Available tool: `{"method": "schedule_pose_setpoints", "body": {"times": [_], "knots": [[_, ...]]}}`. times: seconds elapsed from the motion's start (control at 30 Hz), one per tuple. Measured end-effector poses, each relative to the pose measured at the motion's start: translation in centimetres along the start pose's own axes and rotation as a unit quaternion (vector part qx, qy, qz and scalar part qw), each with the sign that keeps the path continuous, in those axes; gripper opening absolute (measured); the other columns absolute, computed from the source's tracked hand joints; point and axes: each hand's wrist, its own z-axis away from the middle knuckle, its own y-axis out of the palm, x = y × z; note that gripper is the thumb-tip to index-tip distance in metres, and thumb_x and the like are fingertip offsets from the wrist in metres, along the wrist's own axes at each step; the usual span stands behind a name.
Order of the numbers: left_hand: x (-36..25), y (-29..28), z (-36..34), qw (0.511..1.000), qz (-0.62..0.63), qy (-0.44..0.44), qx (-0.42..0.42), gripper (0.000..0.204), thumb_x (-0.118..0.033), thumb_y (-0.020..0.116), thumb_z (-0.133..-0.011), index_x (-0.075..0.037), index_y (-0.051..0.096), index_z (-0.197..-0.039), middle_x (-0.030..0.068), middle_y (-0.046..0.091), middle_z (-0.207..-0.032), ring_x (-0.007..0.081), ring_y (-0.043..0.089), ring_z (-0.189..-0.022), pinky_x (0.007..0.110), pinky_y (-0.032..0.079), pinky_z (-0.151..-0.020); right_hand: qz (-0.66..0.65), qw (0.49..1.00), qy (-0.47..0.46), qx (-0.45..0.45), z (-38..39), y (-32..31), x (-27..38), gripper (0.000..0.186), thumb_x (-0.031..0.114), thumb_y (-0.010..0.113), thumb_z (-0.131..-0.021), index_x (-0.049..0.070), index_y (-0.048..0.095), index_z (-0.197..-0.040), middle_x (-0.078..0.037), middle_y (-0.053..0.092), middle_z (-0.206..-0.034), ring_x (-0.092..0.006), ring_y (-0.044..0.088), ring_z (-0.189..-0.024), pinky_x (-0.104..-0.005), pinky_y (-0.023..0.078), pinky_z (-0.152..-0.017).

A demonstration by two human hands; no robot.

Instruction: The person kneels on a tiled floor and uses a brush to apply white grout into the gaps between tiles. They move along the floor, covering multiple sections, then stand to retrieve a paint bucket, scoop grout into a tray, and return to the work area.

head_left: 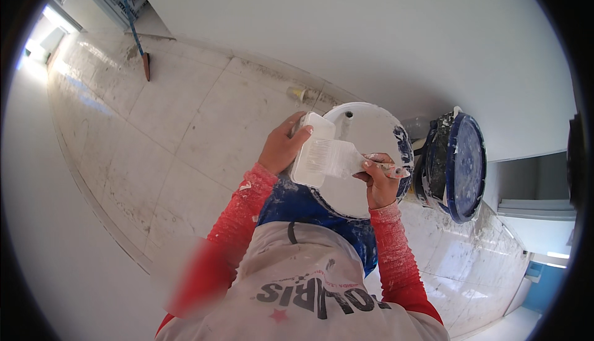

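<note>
My left hand grips a small white rectangular plastic tray at its left side, with the thumb over the rim. My right hand is closed round the handle of a wide paintbrush, whose bristles are coated white and lie over the tray. Directly below both stands a round white-topped bucket, smeared with white and marked dark blue on its right rim, with a small dark hole near the back. Both red sleeves are dusted with white.
Right of the bucket stand containers with a dark blue lid turned on edge. A small cup lies by the white wall ahead. A long-handled tool leans at back left. The tiled floor is stained; doorways show at both edges.
</note>
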Motion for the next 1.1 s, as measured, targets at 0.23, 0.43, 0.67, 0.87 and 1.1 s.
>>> {"method": "schedule_pose_setpoints", "body": {"times": [0.23,0.43,0.67,0.87,1.1], "knots": [[-0.5,0.0,0.1,0.999,-0.034,-0.004,0.001,0.054,-0.034,0.064,-0.09,-0.003,0.055,-0.134,0.0205,0.067,-0.116,0.0284,0.065,-0.106,0.034,0.049,-0.092,0.036,0.999,-0.008,-0.037,1.1,-3.6,0.9,0.021,0.003,0.067,-0.083,0.0,0.059,-0.101,-0.012,0.065,-0.098,-0.0191,0.067,-0.082,-0.0336,0.062,-0.068],[-0.2,-0.3,0.0,0.999,-0.033,-0.023,0.007,0.054,-0.034,0.064,-0.09,-0.004,0.055,-0.134,0.0208,0.067,-0.117,0.0299,0.065,-0.106,0.035,0.049,-0.092,0.19,0.981,-0.011,-0.027,-1.7,-5.9,1.1,0.026,0.006,0.072,-0.082,-0.001,0.063,-0.105,-0.009,0.067,-0.096,-0.0168,0.067,-0.085,-0.0307,0.059,-0.071],[-0.7,-0.3,0.2,0.999,-0.008,-0.035,0.017,0.055,-0.037,0.063,-0.09,-0.005,0.055,-0.135,0.0209,0.066,-0.117,0.0297,0.065,-0.107,0.035,0.049,-0.092,0.577,0.799,-0.038,0.164,-9.8,-3.6,-7.1,0.019,0.021,0.071,-0.08,0.011,0.07,-0.096,-0.008,0.071,-0.091,-0.0247,0.068,-0.083,-0.0363,0.053,-0.079],[-0.4,-0.3,0.3,1.0,-0.001,-0.016,0.011,0.055,-0.038,0.062,-0.092,-0.005,0.054,-0.135,0.0209,0.066,-0.118,0.0296,0.065,-0.108,0.034,0.049,-0.093,0.661,0.72,-0.081,0.195,-11.0,-3.0,-12.1,0.022,0.029,0.067,-0.081,0.013,0.071,-0.095,-0.008,0.073,-0.093,-0.032,0.067,-0.087,-0.0425,0.052,-0.083],[-0.6,-0.3,0.5,1.0,-0.006,-0.012,0.01,0.054,-0.04,0.06,-0.093,-0.005,0.054,-0.134,0.0209,0.067,-0.115,0.0295,0.066,-0.106,0.035,0.049,-0.091,0.461,0.883,-0.031,0.085,-6.2,-5.3,-0.1,0.027,0.016,0.077,-0.079,0.005,0.07,-0.102,-0.004,0.071,-0.083,-0.011,0.064,-0.073,-0.0278,0.052,-0.069]]}}
